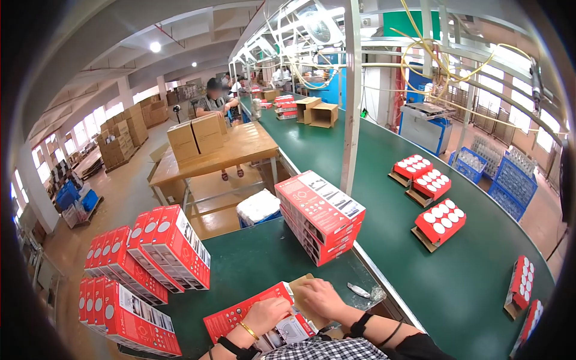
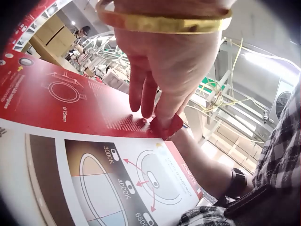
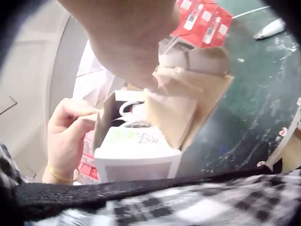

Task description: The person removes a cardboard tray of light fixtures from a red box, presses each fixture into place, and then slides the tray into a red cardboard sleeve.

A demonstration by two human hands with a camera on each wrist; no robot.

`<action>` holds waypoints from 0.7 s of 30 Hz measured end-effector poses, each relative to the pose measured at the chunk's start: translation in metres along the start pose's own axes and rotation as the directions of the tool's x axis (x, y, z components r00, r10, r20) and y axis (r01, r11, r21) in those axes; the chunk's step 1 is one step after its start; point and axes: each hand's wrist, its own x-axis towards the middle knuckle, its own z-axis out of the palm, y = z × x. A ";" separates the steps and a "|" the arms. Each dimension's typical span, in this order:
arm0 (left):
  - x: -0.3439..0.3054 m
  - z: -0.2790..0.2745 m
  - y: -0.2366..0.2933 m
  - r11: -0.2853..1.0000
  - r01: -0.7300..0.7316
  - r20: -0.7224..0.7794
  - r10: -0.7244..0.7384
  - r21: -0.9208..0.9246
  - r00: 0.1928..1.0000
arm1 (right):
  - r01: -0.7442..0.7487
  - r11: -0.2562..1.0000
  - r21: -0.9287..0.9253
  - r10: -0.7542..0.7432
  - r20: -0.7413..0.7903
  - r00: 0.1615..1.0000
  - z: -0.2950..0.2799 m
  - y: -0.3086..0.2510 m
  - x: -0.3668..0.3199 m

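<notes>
Head view: the red box [image 1: 240, 312] lies flat at the near edge of the counter [image 1: 258, 264], with its long side running left to right and its open end pointing right. Left wrist view: the left hand [image 2: 164, 61] pinches a red tab [image 2: 165, 126] on the box. Right wrist view: the right hand [image 3: 127, 42] grips the brown flap [image 3: 188, 103]; I think it should fold the flap slowly while the other hand holds the box flat.
</notes>
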 end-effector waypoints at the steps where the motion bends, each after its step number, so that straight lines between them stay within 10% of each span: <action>1: 0.000 0.001 -0.002 1.000 -0.007 0.008 0.007 -0.003 1.000 | 0.036 0.995 0.089 -0.036 -0.006 0.999 -0.004 -0.011 0.012; 6: 0.002 -0.003 0.002 0.999 -0.040 0.020 0.040 0.005 0.999 | -0.152 0.940 0.306 0.078 0.241 0.967 -0.003 0.004 0.034; 8: 0.001 -0.003 0.002 1.000 -0.021 0.019 0.021 -0.007 1.000 | 0.053 0.980 0.190 -0.093 0.211 0.973 -0.003 0.006 0.034; 17: 0.005 0.004 0.002 1.000 -0.021 0.019 0.021 -0.012 1.000 | 0.002 0.970 0.242 -0.081 0.317 0.945 -0.010 0.030 0.055; 21: 0.009 0.010 0.007 0.994 -0.108 -0.003 0.108 0.003 0.994 | -0.041 0.951 0.306 0.014 0.089 0.996 -0.012 0.044 0.081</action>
